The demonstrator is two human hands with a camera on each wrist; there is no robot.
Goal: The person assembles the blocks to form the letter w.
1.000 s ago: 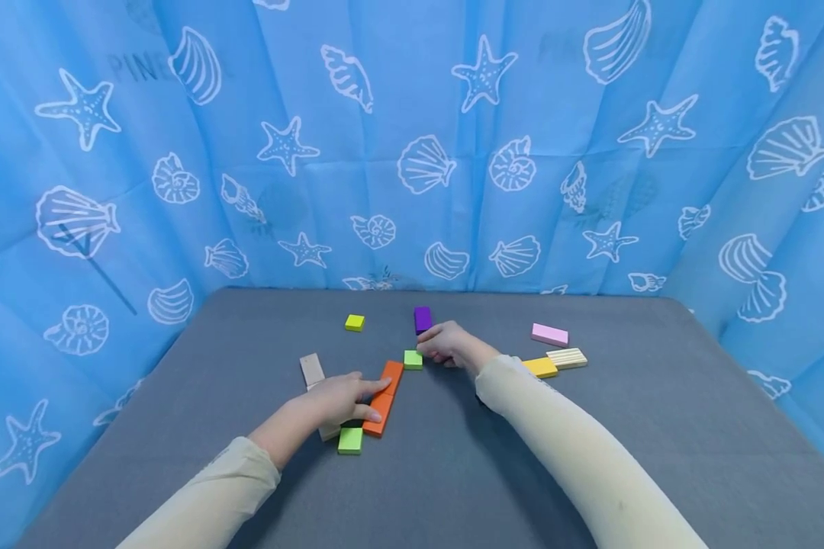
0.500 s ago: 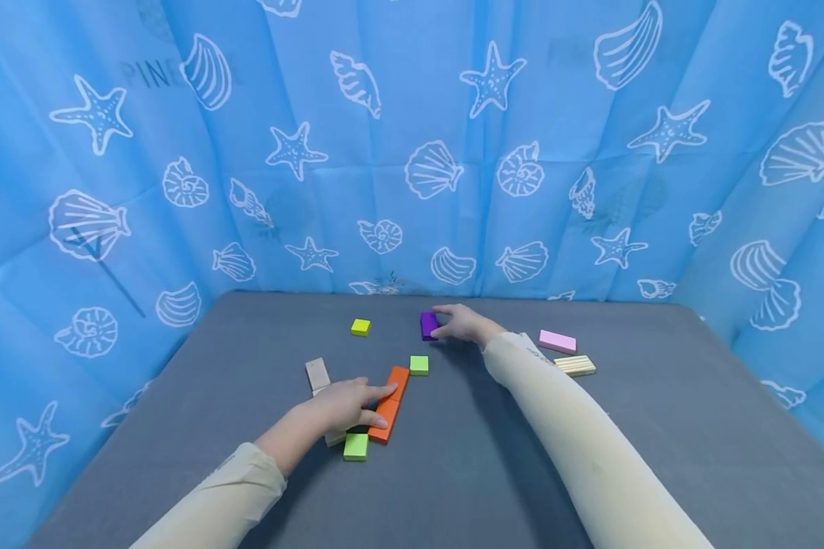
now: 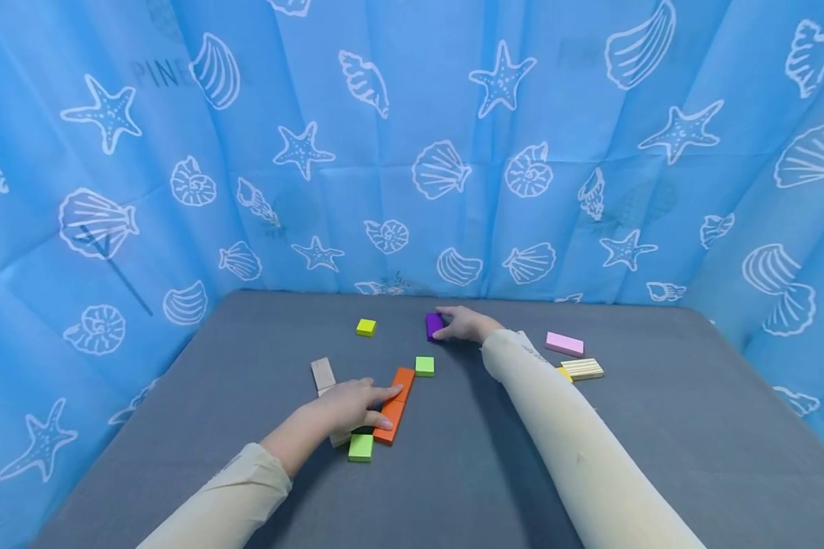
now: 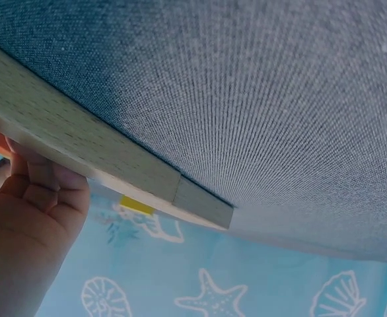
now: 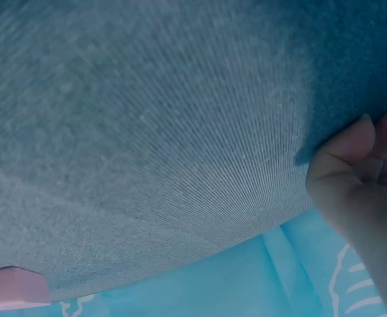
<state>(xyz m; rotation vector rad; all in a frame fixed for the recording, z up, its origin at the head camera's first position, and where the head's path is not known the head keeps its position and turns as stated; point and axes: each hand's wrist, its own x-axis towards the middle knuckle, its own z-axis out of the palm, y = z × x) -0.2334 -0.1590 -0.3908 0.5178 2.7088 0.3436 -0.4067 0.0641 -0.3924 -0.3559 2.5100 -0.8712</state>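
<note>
Two orange blocks (image 3: 400, 395) lie end to end, with the index finger and thumb of my left hand (image 3: 349, 406) extended over them. Beneath and beside that hand runs a row of plain wooden blocks (image 3: 323, 374), partly hidden; in the left wrist view the wooden row (image 4: 114, 148) passes just above curled fingers. One light green block (image 3: 360, 448) sits at the near end, another light green block (image 3: 424, 367) by the far end of the orange pair. Farther back, my right hand (image 3: 465, 324) holds a purple block (image 3: 434, 327) between thumb and index finger.
A yellow block (image 3: 366, 327) lies at the back left. To the right are a pink block (image 3: 564, 344), a ridged cream block (image 3: 582, 369) and an amber block (image 3: 564, 374), mostly behind the right sleeve. A blue shell-patterned curtain (image 3: 384, 152) hangs behind the grey table (image 3: 659, 457).
My right hand has moved away from beside the far green block, back to the purple block, and its fingers have come around it. The left hand stays on the orange blocks.
</note>
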